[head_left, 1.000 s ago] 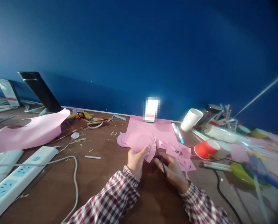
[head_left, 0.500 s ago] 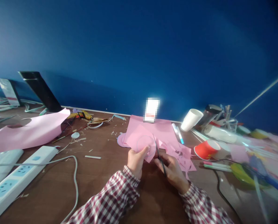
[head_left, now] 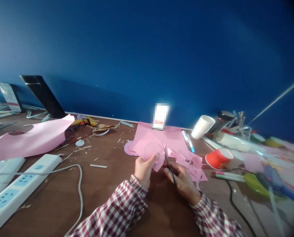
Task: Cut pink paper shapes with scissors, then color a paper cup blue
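The left hand point(head_left: 144, 169) pinches the near edge of a pink paper point(head_left: 157, 144), thumb on top. The right hand point(head_left: 181, 179) is closed around small scissors point(head_left: 168, 164), and the blades point up into the paper. Farther back lie a blue pen point(head_left: 188, 140), a tipped red cup point(head_left: 217, 158) and a white cup point(head_left: 202, 126).

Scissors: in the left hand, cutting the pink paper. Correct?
Wrong hand. The head view shows the scissors in the right hand, cutting the pink paper. The left hand holds the paper.
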Demonstrator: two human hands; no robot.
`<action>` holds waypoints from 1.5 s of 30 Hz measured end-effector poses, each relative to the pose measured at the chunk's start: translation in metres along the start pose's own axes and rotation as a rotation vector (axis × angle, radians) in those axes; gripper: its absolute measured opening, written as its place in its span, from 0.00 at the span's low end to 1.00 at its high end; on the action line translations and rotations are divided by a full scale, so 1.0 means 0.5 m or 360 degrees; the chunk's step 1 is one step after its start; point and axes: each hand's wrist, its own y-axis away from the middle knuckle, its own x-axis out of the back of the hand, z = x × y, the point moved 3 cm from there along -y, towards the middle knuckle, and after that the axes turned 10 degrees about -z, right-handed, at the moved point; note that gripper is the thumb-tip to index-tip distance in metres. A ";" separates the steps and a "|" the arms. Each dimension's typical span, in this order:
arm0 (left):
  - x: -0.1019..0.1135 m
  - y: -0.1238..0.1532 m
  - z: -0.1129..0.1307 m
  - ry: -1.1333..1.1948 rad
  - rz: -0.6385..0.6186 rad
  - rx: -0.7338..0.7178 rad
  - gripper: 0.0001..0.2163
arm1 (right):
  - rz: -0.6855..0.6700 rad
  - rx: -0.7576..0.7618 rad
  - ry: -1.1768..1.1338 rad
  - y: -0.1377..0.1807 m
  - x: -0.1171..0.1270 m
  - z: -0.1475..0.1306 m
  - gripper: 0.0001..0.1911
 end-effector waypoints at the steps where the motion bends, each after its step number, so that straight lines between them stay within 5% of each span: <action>1: 0.000 0.000 0.000 0.0003 0.0002 0.0005 0.16 | 0.0002 -0.0007 0.0009 0.000 0.000 0.001 0.12; 45: 0.003 0.003 -0.002 -0.0067 0.0041 0.0003 0.16 | -0.0030 0.0004 -0.0040 0.000 0.000 0.001 0.11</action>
